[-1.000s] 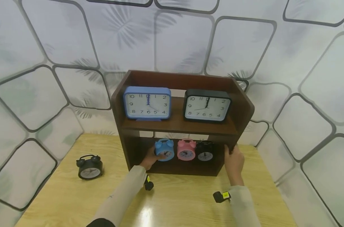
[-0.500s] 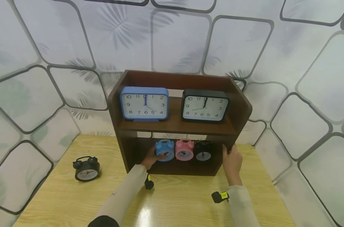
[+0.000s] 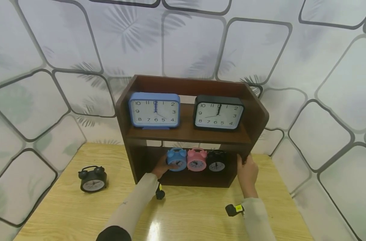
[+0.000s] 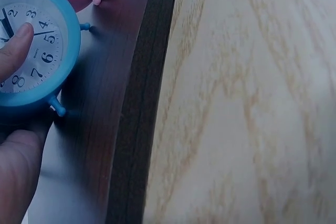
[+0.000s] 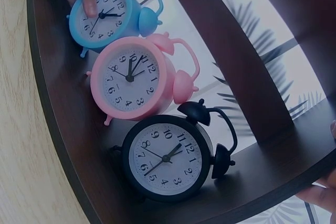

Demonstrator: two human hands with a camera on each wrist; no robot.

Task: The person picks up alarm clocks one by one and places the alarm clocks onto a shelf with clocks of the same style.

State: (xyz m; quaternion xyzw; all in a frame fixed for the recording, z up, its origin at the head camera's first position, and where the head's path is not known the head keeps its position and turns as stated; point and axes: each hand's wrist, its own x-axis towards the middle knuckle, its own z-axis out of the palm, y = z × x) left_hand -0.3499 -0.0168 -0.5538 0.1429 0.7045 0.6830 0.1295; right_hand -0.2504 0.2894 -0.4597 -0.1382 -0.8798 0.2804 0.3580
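A small blue twin-bell alarm clock stands on the lower level of a dark brown wooden shelf. My left hand holds it from its left side, with a finger across its dial in the left wrist view. Right beside it stands a pink alarm clock, and a black alarm clock follows on the right. Around the shelf's right side panel my right hand grips, low down; in the right wrist view only some of its fingers show at the edge.
On the upper level stand a blue rectangular clock and a black rectangular clock. Another black alarm clock is on the wooden table, left of the shelf. A patterned wall rises behind.
My left hand has shifted the blue alarm clock slightly right, closer to the pink one. The right hand keeps its grip on the side panel. The head view has turned a little.
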